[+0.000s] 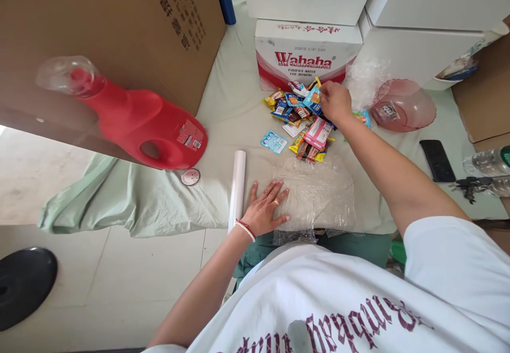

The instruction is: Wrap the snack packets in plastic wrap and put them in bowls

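Note:
My left hand (266, 208) lies flat with fingers spread on the edge of a sheet of clear plastic film (322, 191). Just left of it is a white roll (238, 183). At the far side of the table, my right hand (335, 102) has its fingers closed on a blue snack packet (313, 101) at the right of a pile of wrapped snacks (292, 109). Nearer me in the pile lies a pink packet (318, 133). A light blue packet (273, 142) rests apart on the cloth.
A red detergent bottle (147, 119) stands at left before a large cardboard box (119, 18). Behind the snacks is a Wahaha carton (308, 55). At right are a pink clear bowl (418, 106), a black phone (437, 160) and keys (470, 185).

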{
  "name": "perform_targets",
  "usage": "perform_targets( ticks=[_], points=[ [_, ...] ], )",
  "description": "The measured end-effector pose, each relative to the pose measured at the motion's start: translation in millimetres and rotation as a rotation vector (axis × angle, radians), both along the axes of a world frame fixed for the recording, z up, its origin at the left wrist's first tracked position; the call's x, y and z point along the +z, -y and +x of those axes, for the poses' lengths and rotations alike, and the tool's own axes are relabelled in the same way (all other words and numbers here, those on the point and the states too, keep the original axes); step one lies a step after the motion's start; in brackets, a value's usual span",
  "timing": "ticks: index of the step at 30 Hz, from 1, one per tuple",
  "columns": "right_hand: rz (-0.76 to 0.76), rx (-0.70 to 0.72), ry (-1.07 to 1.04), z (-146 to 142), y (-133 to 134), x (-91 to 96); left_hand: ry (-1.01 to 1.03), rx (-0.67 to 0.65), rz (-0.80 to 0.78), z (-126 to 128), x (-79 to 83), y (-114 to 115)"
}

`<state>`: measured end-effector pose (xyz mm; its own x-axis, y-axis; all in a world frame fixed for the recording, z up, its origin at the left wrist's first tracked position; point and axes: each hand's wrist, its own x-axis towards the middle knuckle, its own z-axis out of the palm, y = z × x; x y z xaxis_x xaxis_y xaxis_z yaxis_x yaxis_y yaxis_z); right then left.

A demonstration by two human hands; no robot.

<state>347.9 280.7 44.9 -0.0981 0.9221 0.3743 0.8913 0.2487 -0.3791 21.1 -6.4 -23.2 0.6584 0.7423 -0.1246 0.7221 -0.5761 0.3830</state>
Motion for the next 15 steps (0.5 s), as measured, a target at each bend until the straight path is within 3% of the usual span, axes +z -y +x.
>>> perform_targets(
  ticks=[4,8,12,15],
  points=[
    [-0.035,-0.013,0.107,-40.9,-28.9,9.5,-0.003,0.004,0.011,-0.3,0.8,0.5],
    [-0.120,-0.018,0.194,-67.6,-40.0,11.9,-0.018,-0.002,0.009,-0.8,2.3,0.5],
    [-0.108,-0.095,0.232,-70.2,-32.4,24.6,-0.019,-0.008,0.010,-1.2,2.8,0.3],
    [-0.009,-0.128,0.020,-59.0,-4.4,40.7,-0.013,-0.015,-0.009,-1.0,4.7,-0.9]
  ],
)
